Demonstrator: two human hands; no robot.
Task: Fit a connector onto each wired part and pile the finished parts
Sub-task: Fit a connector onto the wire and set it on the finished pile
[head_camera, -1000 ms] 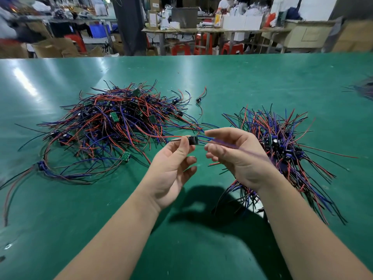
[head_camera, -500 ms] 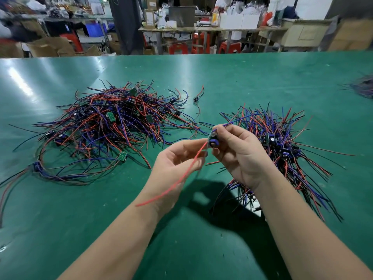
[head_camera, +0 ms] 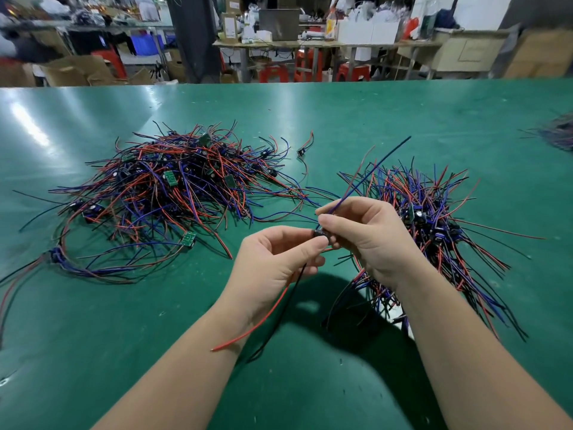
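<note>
Both hands meet above the green table [head_camera: 341, 119] and pinch one small dark wired part [head_camera: 319, 234] between them. My left hand [head_camera: 276, 262] holds it from the left with thumb and fingertips; a red wire [head_camera: 257, 324] and a black wire [head_camera: 279, 318] trail down past that wrist. My right hand [head_camera: 369, 240] grips it from the right, and a blue wire [head_camera: 372, 169] sticks up and away from its fingers. A big tangle of red, blue and black wired parts [head_camera: 167, 193] lies to the left. A second pile [head_camera: 434, 225] lies to the right, behind my right hand.
A single loose part with short wires [head_camera: 302, 152] lies between the two piles, farther back. More wires [head_camera: 558, 135] show at the table's far right edge. Beyond the table are benches, red stools and cardboard boxes.
The part has been turned in my hands. The red and black wires now hang down by my left wrist, and the blue wire now points up and away from my right hand.
</note>
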